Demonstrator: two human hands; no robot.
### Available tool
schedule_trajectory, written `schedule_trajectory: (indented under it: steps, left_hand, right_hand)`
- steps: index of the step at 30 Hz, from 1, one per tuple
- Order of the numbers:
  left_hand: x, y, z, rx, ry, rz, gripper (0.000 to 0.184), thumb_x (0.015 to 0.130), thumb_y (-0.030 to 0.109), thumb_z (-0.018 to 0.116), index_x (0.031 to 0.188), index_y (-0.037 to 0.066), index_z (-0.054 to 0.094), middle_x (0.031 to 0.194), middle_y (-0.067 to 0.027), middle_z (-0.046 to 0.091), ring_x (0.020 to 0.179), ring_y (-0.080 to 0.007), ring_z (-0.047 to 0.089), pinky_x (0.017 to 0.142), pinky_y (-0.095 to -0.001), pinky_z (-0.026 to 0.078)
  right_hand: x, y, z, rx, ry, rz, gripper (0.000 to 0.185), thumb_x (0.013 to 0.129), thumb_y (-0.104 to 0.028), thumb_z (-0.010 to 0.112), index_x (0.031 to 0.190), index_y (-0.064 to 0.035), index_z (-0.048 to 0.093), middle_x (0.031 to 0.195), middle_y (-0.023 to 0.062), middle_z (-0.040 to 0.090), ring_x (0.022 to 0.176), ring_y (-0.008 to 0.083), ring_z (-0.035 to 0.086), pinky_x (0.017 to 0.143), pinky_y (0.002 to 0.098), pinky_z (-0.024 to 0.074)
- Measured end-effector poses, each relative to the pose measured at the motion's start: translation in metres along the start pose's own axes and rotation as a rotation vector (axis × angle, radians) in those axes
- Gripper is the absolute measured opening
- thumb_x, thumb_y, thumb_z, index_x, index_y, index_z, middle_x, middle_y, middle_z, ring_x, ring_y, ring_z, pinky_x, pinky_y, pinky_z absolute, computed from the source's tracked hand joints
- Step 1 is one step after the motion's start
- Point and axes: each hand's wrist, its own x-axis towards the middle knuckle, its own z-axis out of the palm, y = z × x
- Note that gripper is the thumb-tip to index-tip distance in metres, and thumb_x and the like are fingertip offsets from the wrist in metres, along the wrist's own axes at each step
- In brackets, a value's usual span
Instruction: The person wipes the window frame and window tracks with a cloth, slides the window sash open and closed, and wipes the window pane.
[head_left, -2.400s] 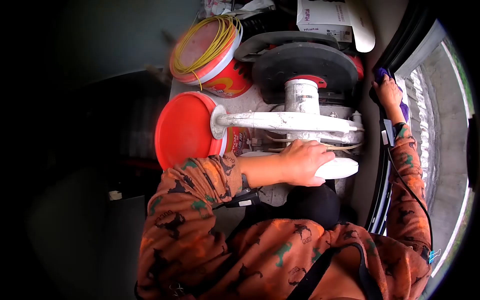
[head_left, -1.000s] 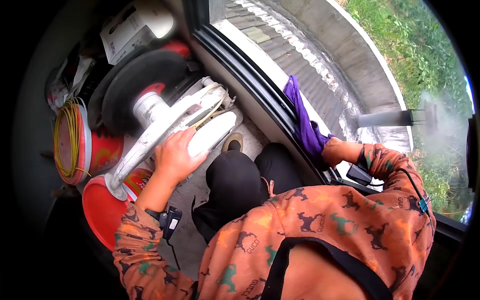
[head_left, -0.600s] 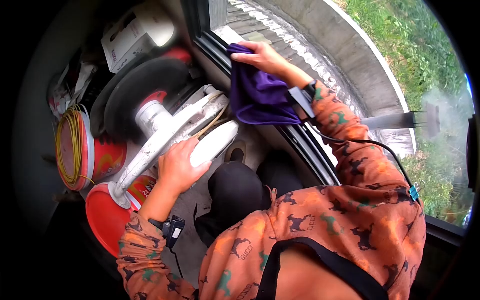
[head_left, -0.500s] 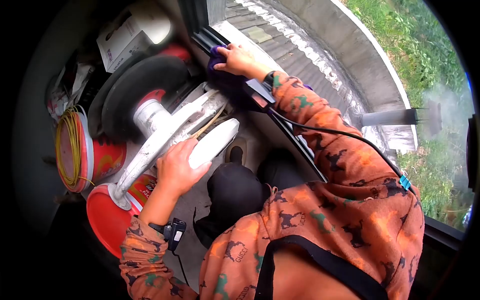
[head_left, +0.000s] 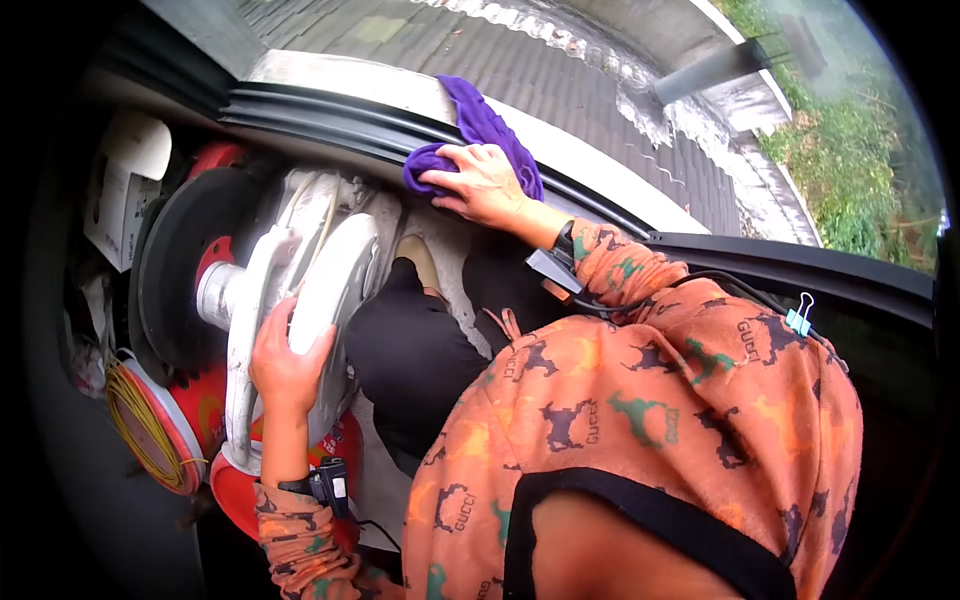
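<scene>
My left hand [head_left: 287, 362] is wrapped round the end of a white, worn machine part [head_left: 338, 278], beside a long white arm [head_left: 250, 345]. A large dark disc [head_left: 182, 268] with a red centre stands to its left. My right hand [head_left: 482, 187] grips a purple cloth [head_left: 495, 135] at the black window frame [head_left: 340, 118]. Part of the cloth is bunched under the fingers on the inner side, and the rest lies across the track onto the pale outer sill [head_left: 360, 80].
Red buckets [head_left: 236, 492] stand at the lower left, one with a coil of yellow cable [head_left: 145, 425]. A white box [head_left: 118, 210] is at the upper left. Outside are a corrugated roof [head_left: 560, 100], a grey pipe [head_left: 712, 72] and green plants [head_left: 850, 170].
The view has turned, so the window frame now runs across the top. My right hand has moved along the frame with the purple cloth. My left hand keeps its hold on the white part.
</scene>
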Motion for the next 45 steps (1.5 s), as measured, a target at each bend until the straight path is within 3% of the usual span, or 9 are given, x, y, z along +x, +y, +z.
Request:
schedule_trajectory:
  steps: [4,8,13,18,22,29,35,40,45]
  left_hand:
    - [0.003,-0.009,0.007,0.032,-0.014,0.021,0.048,0.072,0.026,0.072,0.112,0.005,0.056,0.104,-0.0177,0.062,0.096,-0.0365,0.059,0.083,-0.041,0.046]
    - [0.008,-0.018,0.011,0.091,-0.057,0.038,0.052,0.074,0.026,0.07,0.116,0.002,0.054,0.108,-0.0191,0.06,0.101,-0.0371,0.057,0.086,-0.0406,0.045]
    - [0.004,-0.021,0.017,0.147,-0.045,0.12,0.052,0.075,0.022,0.07,0.117,-0.002,0.051,0.111,-0.0213,0.058,0.103,-0.0382,0.055,0.089,-0.0411,0.043]
    - [0.006,-0.022,0.017,0.093,-0.06,0.163,0.049,0.076,0.018,0.07,0.116,-0.003,0.051,0.108,-0.022,0.057,0.099,-0.0385,0.055,0.088,-0.0399,0.043]
    - [0.006,-0.019,0.016,0.077,-0.097,0.172,0.05,0.077,0.019,0.069,0.117,-0.004,0.049,0.109,-0.0229,0.056,0.101,-0.0391,0.053,0.089,-0.0405,0.041]
    - [0.011,-0.029,0.015,-0.029,-0.223,0.23,0.053,0.081,0.022,0.066,0.12,-0.007,0.044,0.113,-0.025,0.051,0.105,-0.0399,0.048,0.094,-0.0414,0.037]
    - [0.01,-0.037,0.01,-0.034,-0.241,0.278,0.055,0.081,0.022,0.065,0.12,-0.009,0.041,0.116,-0.0255,0.047,0.111,-0.0402,0.045,0.096,-0.0423,0.035]
    - [0.013,-0.023,0.015,-0.069,-0.253,0.288,0.056,0.082,0.021,0.065,0.123,-0.007,0.04,0.117,-0.0261,0.047,0.111,-0.0408,0.045,0.096,-0.0424,0.035]
    - [0.016,-0.026,0.015,0.001,-0.155,0.388,0.063,0.084,0.023,0.064,0.132,-0.004,0.034,0.128,-0.025,0.04,0.119,-0.0392,0.039,0.101,-0.042,0.031]
  right_hand:
    - [-0.016,-0.001,-0.014,-0.105,0.22,0.244,0.04,0.07,-0.039,0.071,0.104,-0.0207,0.062,0.116,0.0048,0.051,0.103,0.0246,0.048,0.078,0.042,0.0388]
    - [-0.027,0.006,0.003,-0.187,0.156,0.334,0.054,0.066,-0.054,0.068,0.107,-0.0191,0.062,0.122,0.0064,0.047,0.111,0.0269,0.042,0.083,0.0497,0.0358]
    - [-0.029,0.012,0.0,-0.197,0.287,0.328,0.036,0.068,-0.047,0.068,0.082,-0.0148,0.061,0.092,-0.0016,0.055,0.088,0.0206,0.051,0.073,0.037,0.0418]
    - [-0.024,0.012,0.009,-0.223,0.333,0.37,0.033,0.071,-0.045,0.066,0.078,-0.0136,0.059,0.081,-0.0013,0.054,0.077,0.0183,0.053,0.061,0.0293,0.0456]
    - [-0.035,0.016,0.007,-0.212,0.37,0.464,0.034,0.071,-0.045,0.067,0.073,-0.0126,0.056,0.077,0.0012,0.052,0.07,0.0204,0.054,0.054,0.0329,0.0494]
    - [-0.149,0.032,-0.042,-0.398,0.176,1.116,0.041,0.081,-0.05,0.058,0.082,-0.0089,0.057,0.077,0.0102,0.057,0.07,0.0293,0.063,0.057,0.0409,0.0519]
    - [-0.148,0.008,-0.068,-0.104,0.156,1.53,0.057,0.087,-0.055,0.047,0.091,0.0002,0.06,0.084,0.0244,0.064,0.083,0.0413,0.063,0.074,0.0497,0.0496]
    - [-0.051,0.004,-0.009,0.439,0.099,1.109,0.061,0.088,-0.053,0.043,0.085,0.0047,0.064,0.086,0.0272,0.063,0.083,0.0436,0.061,0.076,0.0461,0.0485]
    - [0.013,-0.074,-0.017,1.304,0.117,0.804,0.054,0.091,-0.047,0.051,0.101,0.0051,0.063,0.096,0.0126,0.065,0.091,0.0153,0.056,0.084,0.0311,0.0437]
